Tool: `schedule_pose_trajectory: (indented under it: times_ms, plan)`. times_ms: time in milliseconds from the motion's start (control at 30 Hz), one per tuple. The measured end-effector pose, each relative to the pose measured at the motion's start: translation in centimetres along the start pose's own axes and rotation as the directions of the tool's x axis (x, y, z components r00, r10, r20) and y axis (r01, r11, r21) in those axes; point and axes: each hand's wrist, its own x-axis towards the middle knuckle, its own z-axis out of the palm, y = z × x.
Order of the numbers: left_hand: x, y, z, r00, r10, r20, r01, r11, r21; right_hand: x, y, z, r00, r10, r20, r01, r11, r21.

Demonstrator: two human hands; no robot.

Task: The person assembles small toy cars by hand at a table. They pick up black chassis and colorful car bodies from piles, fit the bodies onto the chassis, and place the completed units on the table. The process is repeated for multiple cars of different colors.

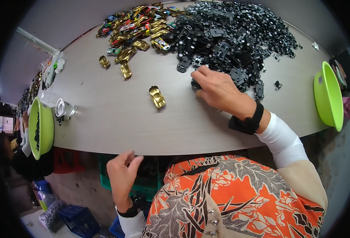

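Note:
My right hand [218,88] reaches to the near edge of a heap of black toy car chassis [222,49]. Its fingers are closed on a black chassis [195,84], mostly covered by the hand. In front of the table's near edge, my left hand [123,172] is raised with thumb and fingers a little apart and nothing visible in it. Alone on the tabletop between the hands lies a gold toy car body [157,97]. Two more gold car bodies, one small [104,62] and one longer [125,69], lie near a pile of colourful and gold bodies [133,25].
A green basin [329,97] is at the table's right end; another [46,129], holding dark parts, is at the left. Near the left basin stands a clear cup [64,108]. Under the table are a green crate [105,174] and a blue crate [79,220]. Another person's arm [25,135] shows far left.

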Motion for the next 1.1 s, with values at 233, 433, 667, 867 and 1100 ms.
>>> schedule_pose_trajectory:
  times_ms: [233,433,667,867,1100]
  plan:
    - [5.8,4.2,4.4,0.997,0.072,0.033,-0.021,0.645,-0.764,1.2,-2.4,-0.7,1.000,0.021,0.003,-0.019,0.811,0.585]
    - [7.1,3.8,5.8,0.918,0.190,0.347,0.264,0.358,-0.896,1.6,-6.1,0.8,0.971,-0.235,-0.048,0.195,0.655,0.730]
    - [5.4,0.3,4.3,0.980,0.038,0.194,0.192,0.057,-0.980,5.6,-6.3,4.1,1.000,-0.010,0.013,0.007,0.976,0.216]
    - [5.1,0.4,4.1,0.971,0.046,0.236,0.236,-0.013,-0.972,4.5,-6.4,5.0,0.998,-0.054,0.031,0.041,0.951,0.307]
    - [6.5,3.3,7.1,0.967,0.128,0.219,0.208,0.093,-0.974,0.0,-7.9,2.2,0.989,-0.146,0.032,0.132,0.951,0.278]
